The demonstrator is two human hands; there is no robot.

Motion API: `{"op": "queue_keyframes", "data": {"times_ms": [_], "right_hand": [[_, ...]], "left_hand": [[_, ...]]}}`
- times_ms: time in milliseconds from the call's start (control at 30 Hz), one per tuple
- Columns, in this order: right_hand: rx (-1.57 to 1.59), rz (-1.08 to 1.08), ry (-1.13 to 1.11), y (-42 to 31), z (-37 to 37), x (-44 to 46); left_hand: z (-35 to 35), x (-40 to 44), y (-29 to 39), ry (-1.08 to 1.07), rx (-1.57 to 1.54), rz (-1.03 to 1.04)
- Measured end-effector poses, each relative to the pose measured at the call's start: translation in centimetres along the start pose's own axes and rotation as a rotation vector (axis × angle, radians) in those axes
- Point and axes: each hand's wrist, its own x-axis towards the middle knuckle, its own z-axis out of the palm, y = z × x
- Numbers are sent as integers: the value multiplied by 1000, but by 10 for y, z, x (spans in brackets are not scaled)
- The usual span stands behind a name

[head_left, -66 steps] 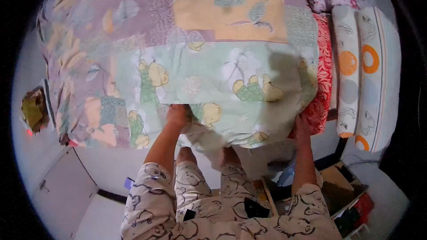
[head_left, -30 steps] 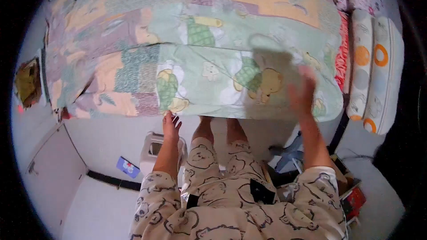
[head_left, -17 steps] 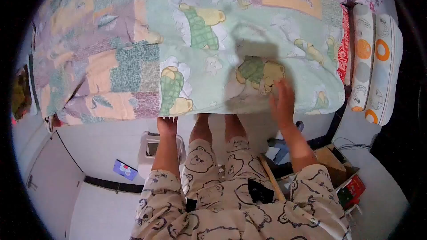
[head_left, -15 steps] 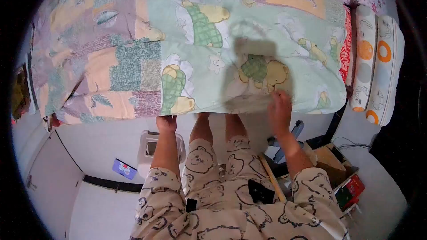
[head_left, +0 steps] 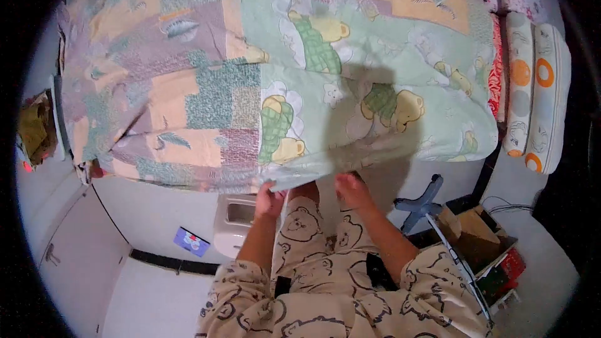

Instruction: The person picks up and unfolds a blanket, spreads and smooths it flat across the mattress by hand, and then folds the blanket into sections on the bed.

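Pinching the near edge of the soft, probably light quilt (head_left: 219, 106), the left hand (head_left: 269, 201) suits hem-gripping; the right hand (head_left: 352, 191) curls beside it, contact unclear through blur. The quilt spreads away toward rolled bolsters (head_left: 543, 97).

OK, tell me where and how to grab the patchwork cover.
Take the patchwork cover by its near hem, from the person's side, probably thumb above and fingers beneath. That edge hangs loose over the gap in front of the legs, between left hand and right hand; the broad top offers only shallow wrinkles.
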Motion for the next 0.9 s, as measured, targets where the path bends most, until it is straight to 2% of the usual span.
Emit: {"op": "queue_keyframes", "data": {"times_ms": [67,100,167,200,267,300,333,400,467,533,567,633,667,733,767,800,833,900], "right_hand": [[367,367,-280,-7,12,-16],[372,348,-275,-19,19,-26],[976,729,-227,-39,35,-46],[985,711,-221,-37,41,-52],[1513,539,-506,-31,47,-54],[1606,536,-413,-40,48,-52],[1609,521,-411,-48,45,-47],[1807,113,-212,-67,30,-32],[1889,-91,-105,-82,-11,-18],[1748,-225,216,-7,-47,12],[1465,-295,359,-8,-65,-6],[1407,-326,484,-7,-110,-23],[1639,-272,475,-2,-131,-28],[1635,-219,409,-5,-166,-55],[1621,-159,355,-15,-174,-67],[1629,-159,324,-22,-176,-76],[1240,-333,322,-28,-175,-84],[1338,-129,-57,-34,-185,-85]], "left_hand": [[6,-19,0,16,-69,-208],[41,-38,-4,8,-111,-128],[60,-54,-2,-9,-126,-129],[68,-62,-2,7,-135,-129],[81,-79,4,-95,-179,-168],[99,-93,7,-88,-154,-148],[108,-106,11,-119,-133,-149],[122,-129,11,-142,-70,-127],[120,-144,7,-195,-48,-151],[110,-157,-1,-232,-22,-182],[101,-156,-7,-159,-12,-91],[86,-140,-10,-36,-33,71],[79,-130,-9,-48,-28,82],[68,-108,-7,62,-7,197],[62,-95,-13,-129,322,425],[68,-88,-17,-165,492,507],[73,-83,-21,-192,654,598],[117,-81,-31,-99,317,442]]}}
